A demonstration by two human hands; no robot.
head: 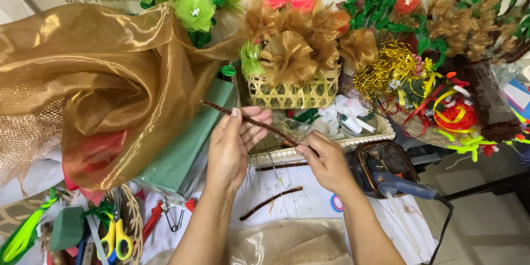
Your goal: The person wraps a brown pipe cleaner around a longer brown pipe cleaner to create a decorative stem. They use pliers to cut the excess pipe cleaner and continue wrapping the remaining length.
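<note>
My left hand (234,143) and my right hand (326,160) hold a long brown fuzzy pipe cleaner (248,120) between them. It runs slantwise from the upper left down to my right fingers. My left fingers pinch it near the middle, and my right thumb and fingers pinch its lower end. Two more brown pipe cleaners (270,201) lie on the white table surface just below my hands.
Gold sheer fabric (105,83) drapes at the left. A woven basket (292,95) with gold bows and flowers stands behind. A glue gun (400,185) rests at the right, yellow-handled scissors (116,237) and red pliers (157,215) at lower left, and a green foam block (185,143).
</note>
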